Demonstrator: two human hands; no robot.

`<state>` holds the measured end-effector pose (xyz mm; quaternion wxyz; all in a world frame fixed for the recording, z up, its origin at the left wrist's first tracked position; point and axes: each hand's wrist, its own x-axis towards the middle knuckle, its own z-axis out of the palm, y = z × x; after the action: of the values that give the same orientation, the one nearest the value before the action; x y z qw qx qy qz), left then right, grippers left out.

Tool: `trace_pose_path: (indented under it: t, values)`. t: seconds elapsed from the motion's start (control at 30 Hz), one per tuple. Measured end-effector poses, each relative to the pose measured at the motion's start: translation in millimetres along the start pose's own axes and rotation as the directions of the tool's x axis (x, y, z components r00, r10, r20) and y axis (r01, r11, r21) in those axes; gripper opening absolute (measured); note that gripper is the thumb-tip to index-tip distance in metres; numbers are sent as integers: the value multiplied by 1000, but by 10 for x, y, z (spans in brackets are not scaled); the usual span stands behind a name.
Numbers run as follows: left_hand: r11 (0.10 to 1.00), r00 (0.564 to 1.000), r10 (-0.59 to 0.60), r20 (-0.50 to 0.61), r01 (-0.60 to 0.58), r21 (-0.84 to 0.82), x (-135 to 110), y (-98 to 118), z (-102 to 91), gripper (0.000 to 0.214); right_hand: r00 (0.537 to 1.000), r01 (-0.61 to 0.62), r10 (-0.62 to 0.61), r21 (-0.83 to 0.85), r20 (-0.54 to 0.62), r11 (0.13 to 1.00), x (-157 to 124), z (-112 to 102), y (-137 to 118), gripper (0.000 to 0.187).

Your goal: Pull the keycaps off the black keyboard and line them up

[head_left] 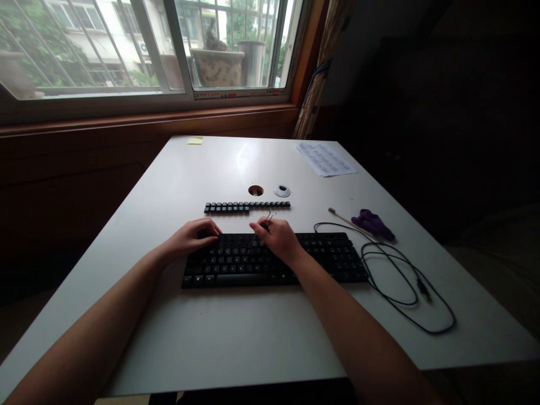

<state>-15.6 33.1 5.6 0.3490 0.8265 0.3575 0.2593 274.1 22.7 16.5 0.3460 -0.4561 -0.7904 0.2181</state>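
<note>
A black keyboard [329, 259] lies on the white table [236, 337] in front of me. My left hand [192, 236] rests on the keyboard's upper left corner, fingers curled over the top edge. My right hand [278, 237] sits over the top row near the middle, fingers pinched on a thin wire tool [270, 214] that sticks up beyond them. Just behind the keyboard, a row of removed black keycaps [247, 207] is lined up on the table.
The keyboard's black cable [400, 281] loops at the right. A purple cloth [373, 224] and a thin stick [343, 217] lie right of the keycaps. A cable hole [255, 190], its white cap [282, 190], a printed sheet [327, 158] and a yellow note [194, 140] lie farther back.
</note>
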Motion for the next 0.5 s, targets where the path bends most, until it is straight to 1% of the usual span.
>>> trace_pose_path:
  t: [0.1, 0.17, 0.23, 0.3, 0.4, 0.5]
  values:
    - [1000, 1000, 4, 1, -4, 3, 3, -5, 1, 15, 1000, 26, -26, -39, -6, 999, -15, 17, -10, 37]
    - [1000, 1000, 2, -2, -2, 2, 5, -4, 1, 15, 997, 80, -82, -127, -8, 989, -42, 28, -49, 36]
    - [1000, 1000, 0, -7, 0, 0, 4, 3, 3, 15, 987, 158, -156, -243, 25, 957, -76, 27, -109, 36]
    - [1000, 1000, -4, -13, 4, -1, 3, 12, 5, 15, 974, 226, -210, -337, 84, 914, -105, 7, -176, 36]
    - [1000, 1000, 3, -19, -3, -4, 1, 23, 7, 16, 970, 241, -204, -410, 134, 880, -127, -43, -248, 32]
    - [1000, 1000, 6, -21, -6, 0, 1, 21, 6, 18, 973, 222, -173, -400, 155, 889, -123, -76, -253, 29]
